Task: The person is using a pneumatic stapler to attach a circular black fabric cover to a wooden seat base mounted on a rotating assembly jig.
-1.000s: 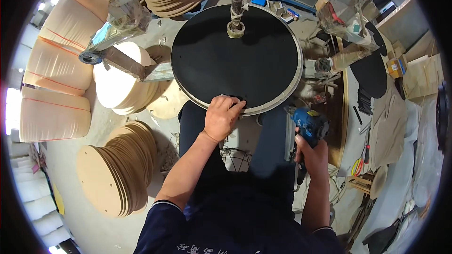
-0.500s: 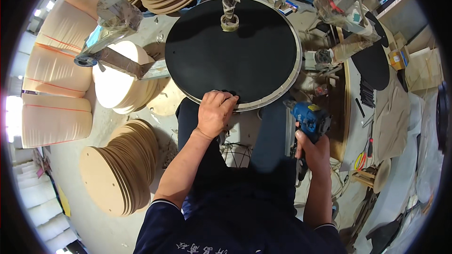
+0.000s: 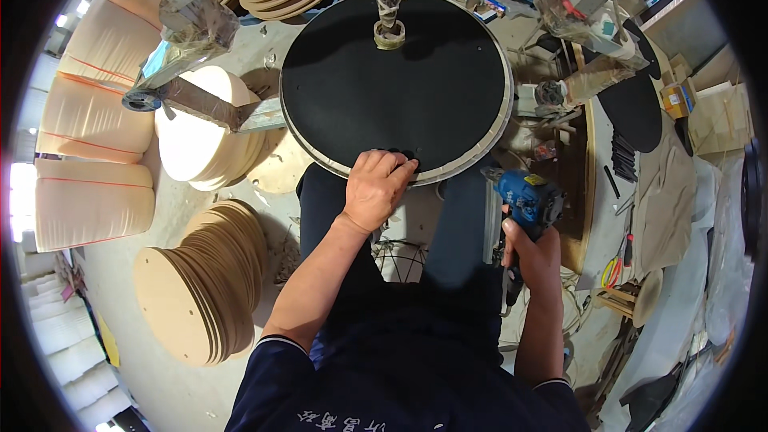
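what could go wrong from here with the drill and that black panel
The blue power drill in the right hand sits near the right trouser leg and might snag it if triggered. The left hand sits at the near rim of the round black panel, so a slipping drill could nick it.

Over the remote feed I have the bare left forearm (image 3: 320, 274) slanting inward to a palm-down bare left hand (image 3: 374, 184), fingers bent together, and the bare right forearm (image 3: 545, 328) nearly straight behind a gripping bare right hand (image 3: 534, 254).
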Motion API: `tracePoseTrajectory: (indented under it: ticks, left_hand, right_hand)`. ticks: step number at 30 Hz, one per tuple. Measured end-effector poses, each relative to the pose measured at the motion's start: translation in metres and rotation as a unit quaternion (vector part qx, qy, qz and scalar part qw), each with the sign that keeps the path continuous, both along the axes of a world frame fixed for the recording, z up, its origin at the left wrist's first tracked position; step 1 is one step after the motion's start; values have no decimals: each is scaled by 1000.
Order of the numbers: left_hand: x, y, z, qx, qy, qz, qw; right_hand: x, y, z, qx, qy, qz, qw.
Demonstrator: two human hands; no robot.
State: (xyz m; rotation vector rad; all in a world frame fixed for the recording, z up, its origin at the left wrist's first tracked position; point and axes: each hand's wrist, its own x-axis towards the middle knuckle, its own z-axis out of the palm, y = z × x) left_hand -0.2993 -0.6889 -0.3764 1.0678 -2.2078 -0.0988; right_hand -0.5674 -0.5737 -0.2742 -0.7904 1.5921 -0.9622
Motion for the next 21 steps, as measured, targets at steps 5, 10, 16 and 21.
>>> tracePoseTrajectory:
  ticks: [5,10,16,21]
  left_hand:
    - [-1,-2,2,-1,0,-3,1000]
    - [-6,-4,2,-6,10,-10,1000]
    - [-9,-4,4,3,-5,-4,1000]
    - [-13,-6,3,12,1,-8,1000]
  right_hand:
    - [-1,-1,-2,-2,-10,-6,1000]
    - [-1,0,0,1,-19,-4,1000]
    - [0,-1,1,-6,-9,-5,1000]
    - [-1,-1,0,-6,-12,-2,1000]
